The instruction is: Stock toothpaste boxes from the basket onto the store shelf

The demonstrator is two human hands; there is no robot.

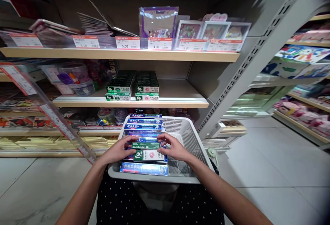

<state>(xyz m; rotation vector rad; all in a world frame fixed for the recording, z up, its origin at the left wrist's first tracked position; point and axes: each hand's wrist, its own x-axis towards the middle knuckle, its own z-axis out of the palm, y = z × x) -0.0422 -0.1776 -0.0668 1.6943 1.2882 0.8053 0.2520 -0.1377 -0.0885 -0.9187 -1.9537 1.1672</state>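
A green and white toothpaste box (150, 155) marked "fe" and "Doc.Golden" is held level over a grey basket (184, 128). My left hand (119, 151) grips its left end between thumb and fingers. At the right end, my right hand (175, 146) has its thumb and fingers closed on it. I cannot tell whether the green strip along the top belongs to this box or to a second one. Blue toothpaste boxes (143, 169) lie in a row down the basket's left side, some hidden under my hands. The basket rests at my lap.
Ahead, a middle shelf (177, 102) bears two rows of green and white toothpaste boxes (146, 89), with plastic tubs (74, 77) to their left. An upper shelf (123, 54) holds priced packets. A grey slotted upright (247, 60) stands at the right, beyond it pale floor tiles (263, 159).
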